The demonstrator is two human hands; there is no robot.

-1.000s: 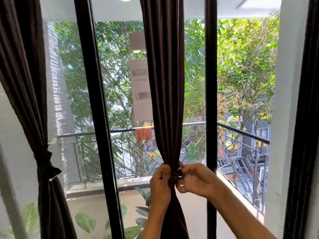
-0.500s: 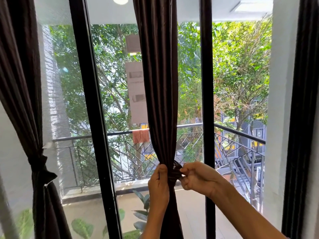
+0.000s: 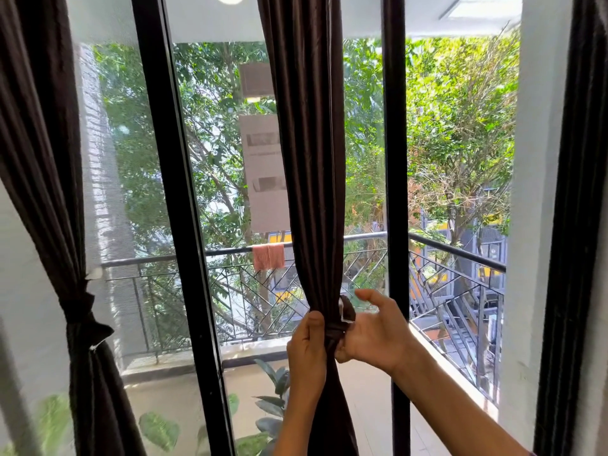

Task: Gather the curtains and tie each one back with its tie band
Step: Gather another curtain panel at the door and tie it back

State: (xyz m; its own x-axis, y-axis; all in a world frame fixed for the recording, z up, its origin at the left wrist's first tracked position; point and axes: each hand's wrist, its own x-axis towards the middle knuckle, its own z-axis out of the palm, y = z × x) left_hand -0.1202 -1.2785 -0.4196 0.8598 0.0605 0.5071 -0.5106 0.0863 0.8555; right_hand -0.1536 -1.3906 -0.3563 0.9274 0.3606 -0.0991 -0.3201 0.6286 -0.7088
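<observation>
- The left hand (image 3: 307, 348) is closed around the gathered waist of the middle dark brown satin curtain (image 3: 307, 179), its thumb pressed on the front of the bunched cloth, just below the narrowest point.
- The right hand (image 3: 375, 337) touches the same bunch from the other side: thumb and lower fingers pinch the matching dark brown fabric tie band (image 3: 342, 324) wrapped around the curtain, while the upper fingers are spread loosely open in the air — blurred, so their exact pose is hard to read. A loose end of the band sticks up beside them, showing a pale patch.
- Three curtains are in view. The left dark brown curtain (image 3: 42, 159) is already tied back with its own dark band (image 3: 84, 315), knotted at about the same height. The middle one hangs straight between the two black window frame bars. The far right dark curtain (image 3: 579, 192) hangs loose down the edge of the view; no band shows on it.
- Two tie bands are visible in all.
- Beyond the glass, one salmon-pink cloth (image 3: 268, 256) hangs over the black metal balcony railing (image 3: 454, 251) — just left of the middle curtain.
</observation>
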